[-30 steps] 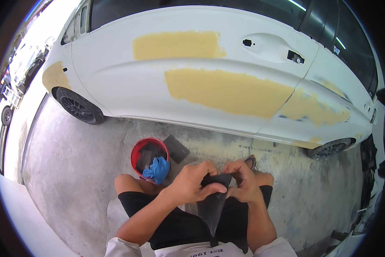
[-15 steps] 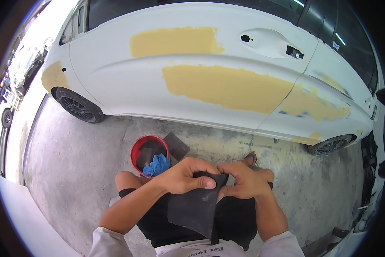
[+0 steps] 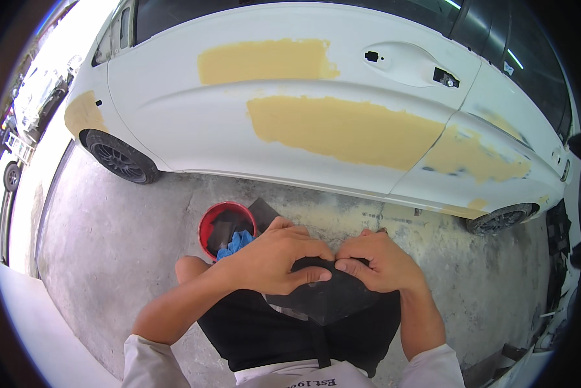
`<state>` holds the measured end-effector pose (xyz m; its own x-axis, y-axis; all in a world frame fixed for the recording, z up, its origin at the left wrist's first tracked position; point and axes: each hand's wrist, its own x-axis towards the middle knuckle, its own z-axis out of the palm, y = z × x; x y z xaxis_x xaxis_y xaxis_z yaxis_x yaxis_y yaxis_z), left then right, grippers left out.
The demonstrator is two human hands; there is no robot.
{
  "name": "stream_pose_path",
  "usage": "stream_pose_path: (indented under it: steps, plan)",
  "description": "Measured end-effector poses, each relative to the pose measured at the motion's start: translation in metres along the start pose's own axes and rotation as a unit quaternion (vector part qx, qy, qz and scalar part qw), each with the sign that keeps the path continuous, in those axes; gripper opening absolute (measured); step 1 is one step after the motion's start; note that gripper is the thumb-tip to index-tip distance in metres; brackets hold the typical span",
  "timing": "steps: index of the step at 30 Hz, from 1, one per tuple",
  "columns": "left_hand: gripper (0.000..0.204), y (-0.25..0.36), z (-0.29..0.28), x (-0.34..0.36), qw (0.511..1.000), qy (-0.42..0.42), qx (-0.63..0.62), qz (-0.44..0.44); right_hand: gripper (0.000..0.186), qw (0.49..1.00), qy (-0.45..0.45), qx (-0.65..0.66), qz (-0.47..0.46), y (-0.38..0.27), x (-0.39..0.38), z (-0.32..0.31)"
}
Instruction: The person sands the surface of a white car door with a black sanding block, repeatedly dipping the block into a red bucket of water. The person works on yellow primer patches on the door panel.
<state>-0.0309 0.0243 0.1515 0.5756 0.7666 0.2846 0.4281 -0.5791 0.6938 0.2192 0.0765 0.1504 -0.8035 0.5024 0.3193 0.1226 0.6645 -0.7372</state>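
Note:
My left hand point(image 3: 290, 258) pinches the upper edge of a dark grey, thin flexible sheet point(image 3: 323, 304) over my lap, thumb on its face. My right hand point(image 3: 371, 262) grips the same edge just beside it, thumb laid over the top. The two hands nearly meet. The sheet hangs spread below them, partly covered by the fingers. Just beyond my left hand stands a red bucket point(image 3: 206, 229) holding dark sheets and a crumpled blue cloth point(image 3: 237, 242), partly hidden behind that hand.
A white car point(image 3: 174, 136) with yellowish filler patches spans the view ahead, its wheels at both ends. A dark square piece point(image 3: 264, 210) lies on the concrete floor point(image 3: 109, 246) behind the bucket. Other vehicles show at the left; dark parts point(image 3: 556, 239) lie at the right edge.
Both hands have moved apart along the sheet's edge, my right hand swinging rightward and its thumb coming over the top. The sheet, earlier hanging narrow and pointed, now spreads wider toward the right.

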Motion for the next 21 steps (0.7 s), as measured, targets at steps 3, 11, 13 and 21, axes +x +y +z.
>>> stream_pose_path:
  steps: [3, 11, 13, 21]
  plan:
    - [0.015, 0.005, -0.001, 0.001, 0.997, 0.008, 0.069, 0.020, 0.009, 0.997, -0.035, 0.040, 0.062, -0.006, -0.001, 0.002]
    - [0.007, 0.014, 0.002, 0.004, 0.992, -0.033, -0.113, -0.038, 0.012, 0.984, 0.013, 0.140, 0.112, -0.013, -0.017, 0.021]
    - [0.008, 0.017, 0.003, 0.003, 0.994, 0.000, -0.108, -0.021, 0.015, 0.966, 0.060, 0.215, 0.129, -0.014, -0.021, 0.032]
    - [0.019, 0.021, -0.005, -0.003, 0.999, 0.024, 0.023, -0.035, 0.021, 0.953, 0.099, 0.253, 0.133, -0.015, -0.026, 0.034]
